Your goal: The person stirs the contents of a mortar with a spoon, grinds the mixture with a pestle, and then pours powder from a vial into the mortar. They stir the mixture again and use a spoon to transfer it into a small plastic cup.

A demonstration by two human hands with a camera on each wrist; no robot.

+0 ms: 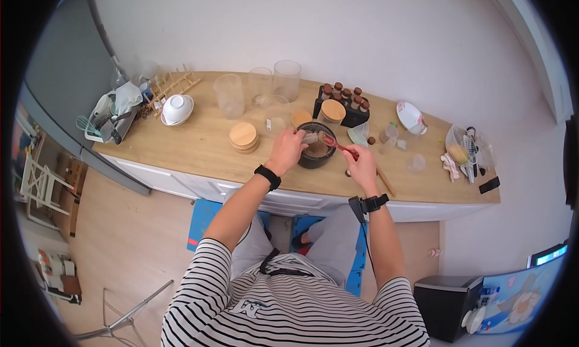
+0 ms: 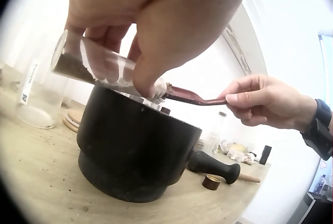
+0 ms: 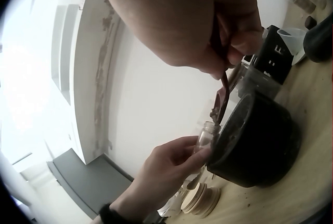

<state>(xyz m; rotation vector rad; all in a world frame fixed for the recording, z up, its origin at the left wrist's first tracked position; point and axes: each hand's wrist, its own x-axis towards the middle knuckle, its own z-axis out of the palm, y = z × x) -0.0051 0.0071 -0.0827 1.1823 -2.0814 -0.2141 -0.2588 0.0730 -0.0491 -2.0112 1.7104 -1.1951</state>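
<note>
Tilted on its side over the black mortar (image 1: 316, 161) (image 2: 135, 141), a small clear glass vial (image 2: 99, 68) (image 3: 206, 140) holds brownish powder toward its base. The left hand (image 1: 287, 151) (image 2: 156, 16) (image 3: 164, 172) grips the vial around its body. Between thumb and fingers the right hand (image 1: 362, 166) (image 2: 270, 102) (image 3: 192, 21) pinches the handle of a dark red spoon (image 1: 338, 145) (image 2: 187, 96) (image 3: 225, 99). The spoon's bowl, with some brown material on it, is at the vial's mouth. Brown powder lies inside the mortar in the head view.
Behind the mortar stand a black rack (image 1: 353, 115) of brown-capped vials and several clear jars (image 1: 229, 97). Round wooden lids (image 1: 243, 136) lie left of it. A black pestle (image 2: 216, 166) and small brown cap (image 2: 211, 182) lie right. White bowls (image 1: 177, 109) are further left.
</note>
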